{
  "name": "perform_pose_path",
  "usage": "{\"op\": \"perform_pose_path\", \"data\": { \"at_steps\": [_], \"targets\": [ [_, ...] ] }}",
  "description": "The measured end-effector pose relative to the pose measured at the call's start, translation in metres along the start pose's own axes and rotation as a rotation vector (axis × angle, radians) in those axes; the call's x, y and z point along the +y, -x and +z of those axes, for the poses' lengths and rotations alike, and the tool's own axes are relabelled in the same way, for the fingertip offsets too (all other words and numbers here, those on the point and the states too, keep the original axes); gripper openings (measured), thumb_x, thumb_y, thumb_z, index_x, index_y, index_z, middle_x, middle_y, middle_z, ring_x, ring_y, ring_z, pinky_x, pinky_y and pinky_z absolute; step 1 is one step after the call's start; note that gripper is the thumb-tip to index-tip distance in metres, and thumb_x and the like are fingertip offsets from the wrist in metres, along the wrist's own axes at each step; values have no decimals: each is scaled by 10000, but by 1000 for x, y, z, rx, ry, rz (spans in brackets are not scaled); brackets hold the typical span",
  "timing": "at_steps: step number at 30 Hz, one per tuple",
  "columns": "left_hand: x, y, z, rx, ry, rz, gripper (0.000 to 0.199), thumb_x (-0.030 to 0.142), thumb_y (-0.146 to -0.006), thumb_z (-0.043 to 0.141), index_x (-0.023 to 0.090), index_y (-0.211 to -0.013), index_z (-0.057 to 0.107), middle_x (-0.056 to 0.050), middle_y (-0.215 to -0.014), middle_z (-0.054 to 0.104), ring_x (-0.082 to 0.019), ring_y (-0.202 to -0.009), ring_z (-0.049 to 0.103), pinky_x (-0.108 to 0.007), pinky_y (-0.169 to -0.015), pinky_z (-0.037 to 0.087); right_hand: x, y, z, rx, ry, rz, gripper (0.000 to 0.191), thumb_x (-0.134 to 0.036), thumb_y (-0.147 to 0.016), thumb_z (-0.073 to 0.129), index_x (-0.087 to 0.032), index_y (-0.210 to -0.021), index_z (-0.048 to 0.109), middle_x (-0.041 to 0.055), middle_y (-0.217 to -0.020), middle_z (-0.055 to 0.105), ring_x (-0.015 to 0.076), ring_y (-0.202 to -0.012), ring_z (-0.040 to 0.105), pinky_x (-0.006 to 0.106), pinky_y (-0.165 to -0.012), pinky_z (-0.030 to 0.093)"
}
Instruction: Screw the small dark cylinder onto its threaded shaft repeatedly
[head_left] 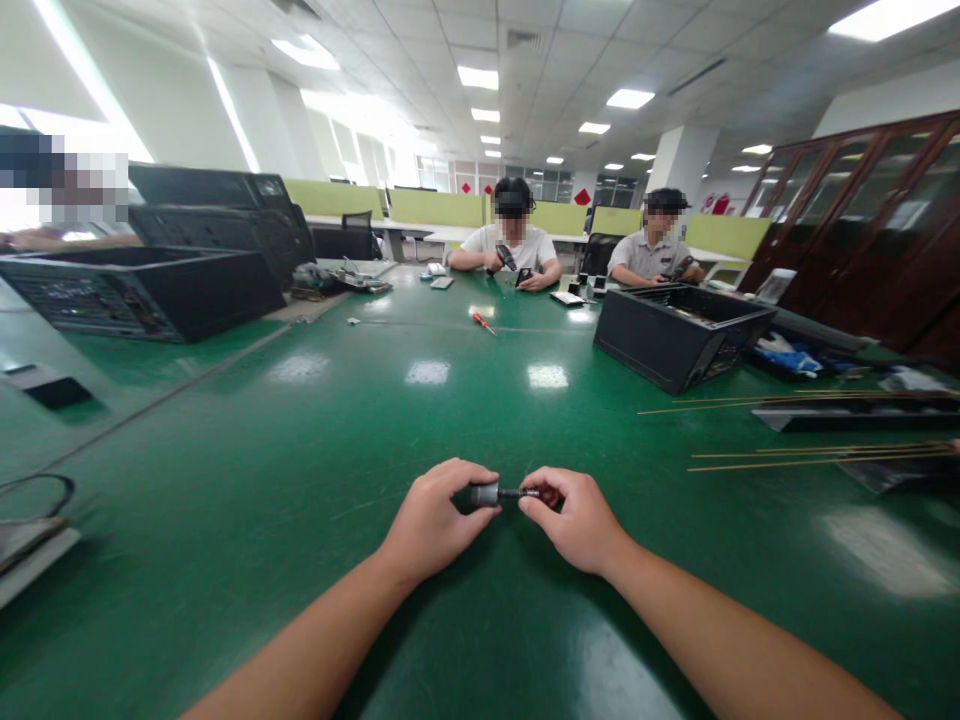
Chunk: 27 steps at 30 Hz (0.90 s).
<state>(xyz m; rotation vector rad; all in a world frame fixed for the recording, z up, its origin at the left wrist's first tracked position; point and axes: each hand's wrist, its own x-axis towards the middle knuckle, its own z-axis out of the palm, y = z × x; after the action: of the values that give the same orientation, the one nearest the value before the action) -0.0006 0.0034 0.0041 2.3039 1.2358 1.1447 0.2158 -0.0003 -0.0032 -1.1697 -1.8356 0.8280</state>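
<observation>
My left hand (433,515) is closed round a short grey cylinder (486,495), with the thumb below it and the fingers above. From the cylinder's right end a thin dark shaft (511,493) runs out level. The fingertips of my right hand (577,515) pinch the far end of this shaft. Whether cylinder and shaft are one part or two I cannot tell. Both hands are just above the green table (375,430).
Black computer cases (667,340) stand at right and left. An orange screwdriver (481,322) lies mid-table. Thin rods (795,458) stick out at right, beside dark metal parts. Two people (510,235) sit across the table; another person shows at far left.
</observation>
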Motion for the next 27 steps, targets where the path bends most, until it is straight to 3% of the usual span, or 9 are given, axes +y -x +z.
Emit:
{"op": "perform_pose_path", "data": {
  "at_steps": [27],
  "targets": [
    [-5, 0, -7, 13, -15, -25, 270, 173, -766, 741, 237, -1024, 695, -17, -985, 720, -187, -921, 675, -316, -862, 524, 4, -2, -1, 43, -96, 47, 112, -226, -809, 636, -166, -867, 710, 2, -694, 655, 131, -607, 571, 237, -583, 431]
  ]
}}
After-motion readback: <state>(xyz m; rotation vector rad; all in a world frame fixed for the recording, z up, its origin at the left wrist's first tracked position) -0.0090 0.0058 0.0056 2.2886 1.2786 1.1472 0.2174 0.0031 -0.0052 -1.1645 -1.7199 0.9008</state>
